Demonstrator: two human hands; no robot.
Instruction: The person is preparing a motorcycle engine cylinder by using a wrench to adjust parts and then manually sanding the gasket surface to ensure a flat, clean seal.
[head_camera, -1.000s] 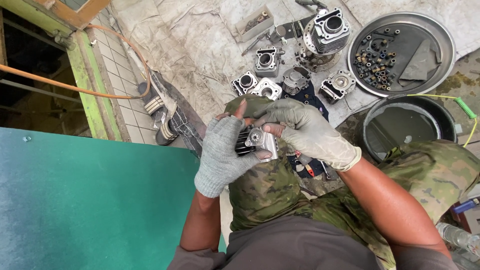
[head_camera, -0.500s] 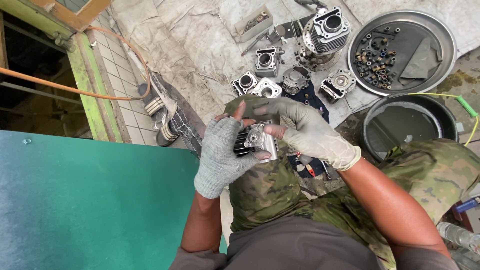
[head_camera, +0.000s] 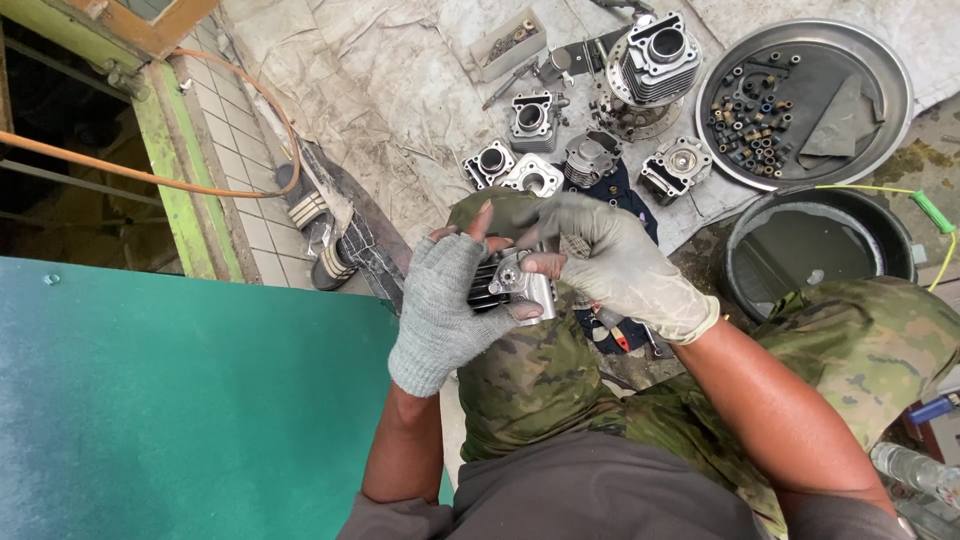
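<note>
Both my hands hold one small engine part (head_camera: 515, 285), silver with black fins, above my camouflage-trousered knee. My left hand (head_camera: 445, 305), in a grey fingerless knit glove, cups it from the left with the thumb across its front. My right hand (head_camera: 615, 265), in a pale full glove, grips it from the right, its fingers over the top. Much of the part is hidden by the two hands.
On a dirty cloth ahead lie several engine parts: a finned cylinder (head_camera: 655, 50) and smaller housings (head_camera: 532, 118). A round metal tray (head_camera: 890, 75) holds many small fittings. A dark bucket (head_camera: 760, 230) of liquid stands at right. A green panel (head_camera: 170, 400) fills the left. Sandals (head_camera: 325, 235) lie beside an orange hose (head_camera: 120, 170).
The hands have turned the engine part slightly between them; it stays above the knee. Nothing on the cloth has moved.
</note>
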